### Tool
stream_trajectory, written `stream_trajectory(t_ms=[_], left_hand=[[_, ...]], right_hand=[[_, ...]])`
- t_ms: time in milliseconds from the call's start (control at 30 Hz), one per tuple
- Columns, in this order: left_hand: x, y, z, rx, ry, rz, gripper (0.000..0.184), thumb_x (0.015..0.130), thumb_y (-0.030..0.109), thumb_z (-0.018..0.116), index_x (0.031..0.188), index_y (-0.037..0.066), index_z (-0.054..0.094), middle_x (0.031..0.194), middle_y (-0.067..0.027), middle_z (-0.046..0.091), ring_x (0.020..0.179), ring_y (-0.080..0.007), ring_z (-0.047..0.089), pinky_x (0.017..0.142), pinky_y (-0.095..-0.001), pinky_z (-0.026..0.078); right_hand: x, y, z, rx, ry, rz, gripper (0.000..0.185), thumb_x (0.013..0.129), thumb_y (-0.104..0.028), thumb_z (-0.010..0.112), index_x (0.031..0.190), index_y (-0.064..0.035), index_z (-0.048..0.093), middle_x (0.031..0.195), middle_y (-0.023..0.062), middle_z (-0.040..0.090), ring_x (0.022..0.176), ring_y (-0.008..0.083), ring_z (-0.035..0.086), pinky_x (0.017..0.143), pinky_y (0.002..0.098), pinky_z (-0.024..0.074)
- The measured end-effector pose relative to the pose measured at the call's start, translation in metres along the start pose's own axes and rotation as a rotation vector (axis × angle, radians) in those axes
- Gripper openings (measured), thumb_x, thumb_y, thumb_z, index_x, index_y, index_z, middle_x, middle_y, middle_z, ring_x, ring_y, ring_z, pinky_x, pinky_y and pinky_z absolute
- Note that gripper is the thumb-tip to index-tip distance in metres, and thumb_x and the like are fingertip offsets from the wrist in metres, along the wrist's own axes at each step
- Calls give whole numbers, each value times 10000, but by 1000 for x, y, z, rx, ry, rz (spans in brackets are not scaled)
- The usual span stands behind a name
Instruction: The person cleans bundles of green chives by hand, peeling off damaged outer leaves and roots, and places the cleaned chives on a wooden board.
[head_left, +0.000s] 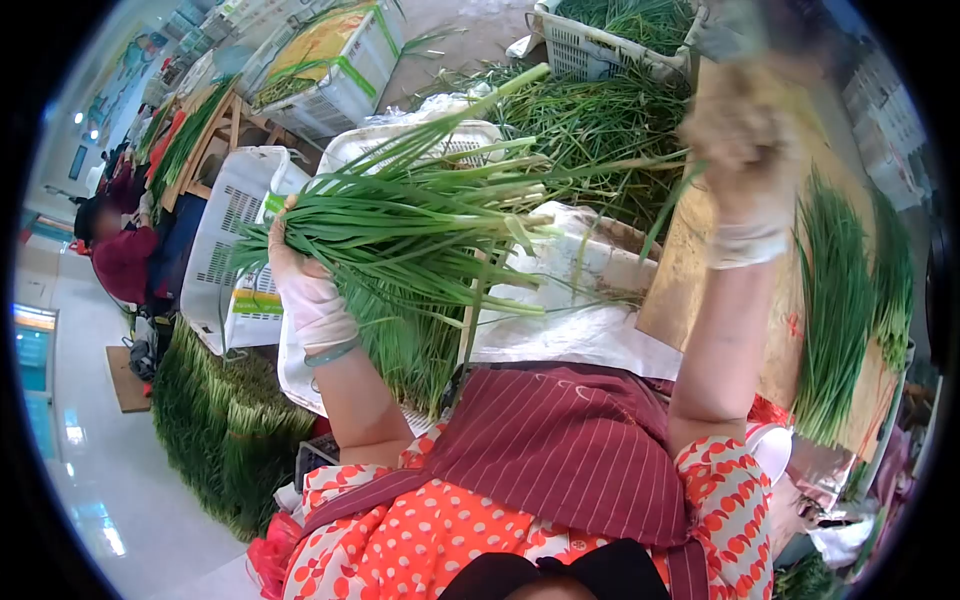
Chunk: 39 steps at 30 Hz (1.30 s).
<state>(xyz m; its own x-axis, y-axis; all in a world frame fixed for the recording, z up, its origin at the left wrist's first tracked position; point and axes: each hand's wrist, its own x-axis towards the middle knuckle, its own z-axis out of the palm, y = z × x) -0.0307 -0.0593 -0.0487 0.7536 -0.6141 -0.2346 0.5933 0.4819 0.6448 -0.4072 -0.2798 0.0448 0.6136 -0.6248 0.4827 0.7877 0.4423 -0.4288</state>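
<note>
My left hand (300, 275), in a pale thin glove, is closed around the leafy end of a loose bunch of garlic chives (430, 215). The pale stem ends fan out to the right. My right hand (740, 130), also gloved, is raised over the wooden board (690, 240) and blurred by motion. Its fingers look curled, and a few long chive leaves (640, 165) trail from beside it toward the bunch. Below the bunch, more chives (405, 335) stand in a white crate.
Loose chive leaves (600, 140) are heaped ahead, before a white crate (620, 50) of greens. Tidy chive bundles (838, 310) lie on the board at right. White plastic (570, 330) covers my front. At left are stacked chives (225, 430) and a seated person (125, 255).
</note>
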Motion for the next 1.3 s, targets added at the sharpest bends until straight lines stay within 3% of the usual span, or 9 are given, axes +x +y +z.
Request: stream_trajectory(t_ms=[67,167,267,433,633,700,833,1000,1300], left_hand=[[-8,-2,7,21,45,36,213,864,161,463,944,38,618,950,-95,640,857,-238,616,783,-407,521],[16,-9,-1,55,80,74,225,867,159,444,956,28,604,951,-97,636,849,-249,618,789,-417,521],[18,-13,4,34,93,56,236,870,162,434,965,21,597,952,-99,633,864,-253,615,797,-429,517],[9,-15,25,25,49,67,241,874,167,432,963,17,599,960,-110,632,870,-251,612,805,-411,510],[-1,-17,30,-165,-254,5,232,866,164,460,980,15,597,973,-118,629,884,-260,607,815,-407,502],[-8,-20,40,-151,-303,94,219,858,155,471,977,21,597,967,-121,629,895,-258,602,819,-405,499],[-2,-19,44,-203,-422,75,216,859,159,472,974,23,595,945,-121,621,880,-251,587,844,-396,483],[-8,-21,55,-82,-158,154,207,851,155,482,947,24,611,929,-104,630,876,-223,597,843,-376,487],[3,-19,36,-53,-113,169,225,866,162,463,970,24,607,959,-98,633,879,-220,606,832,-390,496]], right_hand=[[3,-29,-1,151,-82,-79,177,867,-244,556,837,-70,569,531,-69,301,415,33,261,381,181,244],[15,-8,1,-960,358,-117,183,844,-237,593,894,-64,624,639,-4,532,570,63,472,537,203,395],[16,57,-13,-1426,98,252,186,797,-147,661,975,-96,676,984,26,655,900,113,584,827,238,451],[20,108,-18,-2106,-262,94,302,712,-141,688,1012,-176,669,979,50,646,803,227,622,744,273,495],[25,112,-33,-1747,-51,364,285,822,-309,611,1040,-129,652,911,114,661,775,265,626,710,339,474],[29,115,-33,-1045,17,574,268,832,-216,641,994,-4,654,920,85,673,807,120,614,722,248,471],[32,115,-33,-1181,6,763,262,837,-214,641,970,12,657,881,52,665,790,96,589,728,234,475],[29,131,-41,-714,160,446,232,842,-214,633,958,-17,667,837,39,668,628,51,530,581,196,436],[38,83,-35,-1080,301,339,255,883,-294,571,935,-60,658,774,-23,639,476,6,352,443,161,270]])
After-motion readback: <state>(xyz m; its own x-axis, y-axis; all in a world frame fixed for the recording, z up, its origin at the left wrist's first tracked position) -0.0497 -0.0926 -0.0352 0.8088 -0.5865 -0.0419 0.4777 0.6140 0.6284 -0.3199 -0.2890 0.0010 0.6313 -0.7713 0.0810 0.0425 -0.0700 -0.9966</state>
